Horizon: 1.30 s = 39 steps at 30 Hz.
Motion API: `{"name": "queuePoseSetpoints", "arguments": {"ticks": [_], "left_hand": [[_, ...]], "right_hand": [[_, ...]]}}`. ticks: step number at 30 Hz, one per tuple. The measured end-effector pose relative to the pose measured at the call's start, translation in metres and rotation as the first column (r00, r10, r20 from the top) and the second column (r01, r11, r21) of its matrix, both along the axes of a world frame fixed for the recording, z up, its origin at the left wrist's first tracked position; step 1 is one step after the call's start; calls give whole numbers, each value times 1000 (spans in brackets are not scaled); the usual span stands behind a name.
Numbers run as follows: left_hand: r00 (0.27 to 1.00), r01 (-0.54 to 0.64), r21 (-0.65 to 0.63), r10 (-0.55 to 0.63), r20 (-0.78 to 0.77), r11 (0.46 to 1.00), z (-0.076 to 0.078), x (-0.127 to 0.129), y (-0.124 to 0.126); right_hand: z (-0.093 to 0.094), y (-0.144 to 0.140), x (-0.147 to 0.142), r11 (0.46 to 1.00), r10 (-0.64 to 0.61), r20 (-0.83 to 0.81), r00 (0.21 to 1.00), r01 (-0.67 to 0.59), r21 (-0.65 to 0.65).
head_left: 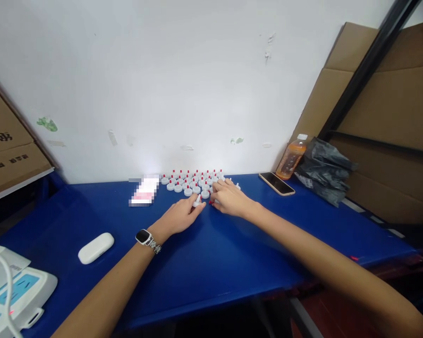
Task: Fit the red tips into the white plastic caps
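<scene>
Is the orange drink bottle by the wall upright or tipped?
Tipped: the bottle leans, white cap toward the wall, beside the phone.

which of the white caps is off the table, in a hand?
The one pinched in the left hand fingertips, cap; the other caps sit in rows by the wall.

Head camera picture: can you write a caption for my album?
Two bare hands, left hand and right hand, touch small white red-tipped plastic caps on a blue table.
</scene>
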<state>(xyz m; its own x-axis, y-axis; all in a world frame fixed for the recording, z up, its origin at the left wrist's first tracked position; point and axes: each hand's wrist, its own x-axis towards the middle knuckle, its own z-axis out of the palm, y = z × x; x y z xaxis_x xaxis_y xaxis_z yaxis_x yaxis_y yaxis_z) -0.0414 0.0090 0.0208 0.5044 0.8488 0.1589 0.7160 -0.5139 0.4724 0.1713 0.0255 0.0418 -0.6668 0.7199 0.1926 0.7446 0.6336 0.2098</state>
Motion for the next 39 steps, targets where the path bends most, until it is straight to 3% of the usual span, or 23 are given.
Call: {"name": "queuePoseSetpoints", "arguments": {"ticks": [5, 8, 10, 12, 15, 17, 20, 25, 30, 35, 39], "left_hand": [[1000, 12, -8, -12, -8, 1000, -1, -1, 1], [1000, 25, -15, -25, 15, 1000, -1, 0, 0], [999, 37, -15, -36, 35, 999, 0, 2, -1], [998, 47, -11, -47, 45, 999, 0, 5, -3], [997, 66, -9, -66, 46, 998, -2, 10, -5], [996, 72, 2, -72, 42, 997, -3, 12, -6], [997, 72, 9, -72, 20, 997, -5, 15, -6], [997, 77, -6, -77, -4, 997, -6, 17, -7], [996, 94, 7, -94, 3, 996, -5, 17, -7], [994, 104, 7, -104, -16, 995, -5, 17, -9], [991, 111, 68, -106, -79, 991, -7, 17, -11]], "right_hand": [[0, 2, 4, 998, 15, -96, 995, -20, -51], [1, -1, 6, 989, 23, -383, 923, -77, -126], [-1, -4, 5, 973, -52, -643, 764, -106, -204], [-7, -6, 1, 952, -166, -835, 525, -137, -276], [-21, -7, -7, 915, -281, -936, 211, -234, -328], [-29, -8, -12, 890, -334, -938, 92, -297, -346], [-35, -12, -17, 864, -401, -916, -21, -343, -370], [-37, -18, -19, 839, -467, -876, -117, -370, -398], [-38, -22, -22, 830, -476, -872, -119, -391, -399], [-37, -23, -25, 865, -441, -884, -156, -338, -372], [-38, -25, -27, 854, -456, -877, -152, -351, -383]]}}
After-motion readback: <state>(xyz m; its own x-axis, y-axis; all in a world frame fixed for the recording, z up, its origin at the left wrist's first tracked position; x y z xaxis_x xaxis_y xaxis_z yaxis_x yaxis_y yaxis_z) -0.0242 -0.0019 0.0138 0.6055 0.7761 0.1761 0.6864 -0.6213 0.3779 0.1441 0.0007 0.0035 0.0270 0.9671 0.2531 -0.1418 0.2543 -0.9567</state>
